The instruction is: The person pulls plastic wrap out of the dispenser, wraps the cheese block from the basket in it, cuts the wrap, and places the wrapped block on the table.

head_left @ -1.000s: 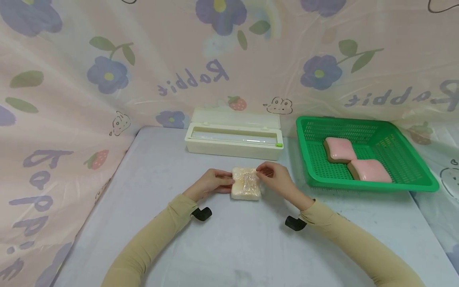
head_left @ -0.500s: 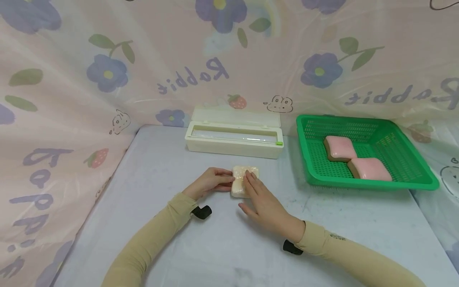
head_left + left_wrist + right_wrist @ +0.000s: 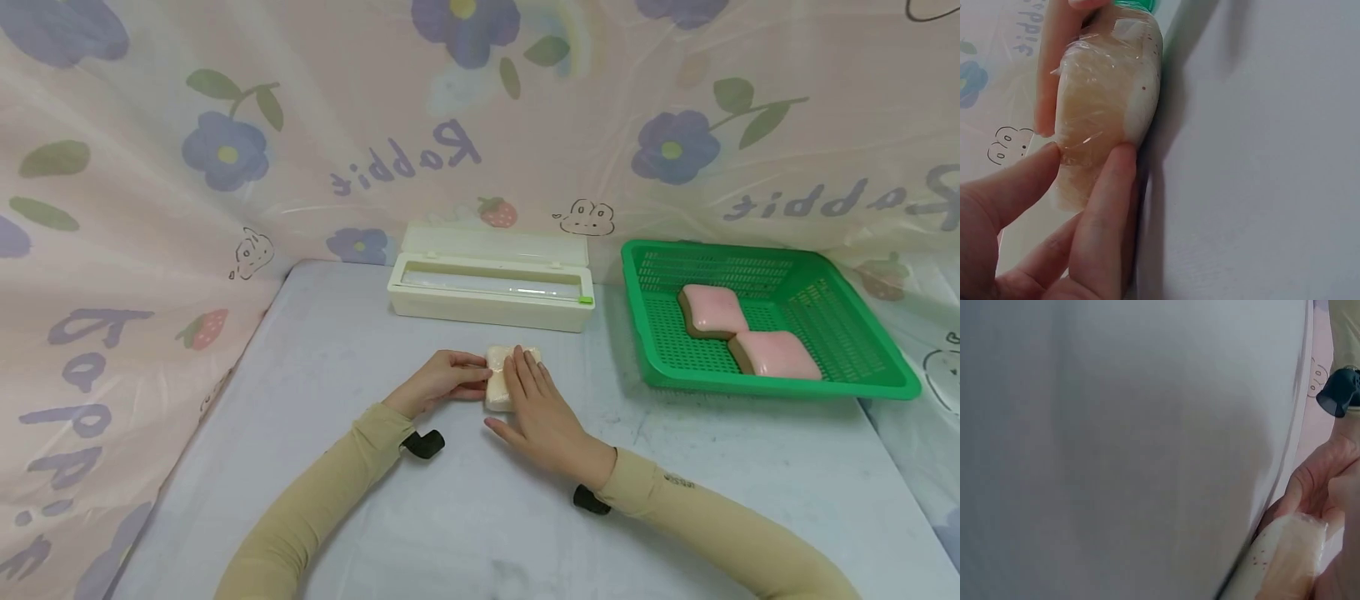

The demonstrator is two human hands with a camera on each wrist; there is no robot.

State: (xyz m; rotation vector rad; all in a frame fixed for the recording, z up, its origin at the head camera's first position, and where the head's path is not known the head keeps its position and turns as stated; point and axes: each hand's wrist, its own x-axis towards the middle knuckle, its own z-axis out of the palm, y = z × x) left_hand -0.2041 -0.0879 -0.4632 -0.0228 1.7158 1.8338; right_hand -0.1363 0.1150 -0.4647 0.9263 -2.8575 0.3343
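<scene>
A cream-coloured, toast-shaped slice of bread [image 3: 498,393] lies on the table, wrapped in clear cling film. Small reddish dots mark its pale face in both wrist views. My left hand [image 3: 442,381] holds its left edge; in the left wrist view the thumb and a finger [image 3: 1107,206] pinch the film-wrapped side [image 3: 1094,106]. Across the top, the straight fingers of my right hand [image 3: 547,421] rest on the film, thumb spread toward me. That hand covers the right part of the slice. In the right wrist view one end of the slice [image 3: 1291,553] shows beside the left hand.
Behind the hands stands a white cling film box [image 3: 491,310], its lid [image 3: 495,246] raised, with a film roll inside and a green slider [image 3: 586,300]. A green basket [image 3: 780,388] on the right holds two pink-topped, toast-shaped pieces [image 3: 712,310]. A printed curtain [image 3: 315,108] backs the table.
The right hand has gone from pinching at the slice's right edge to lying flat over its top, then slid slightly left. The left hand has kept its hold.
</scene>
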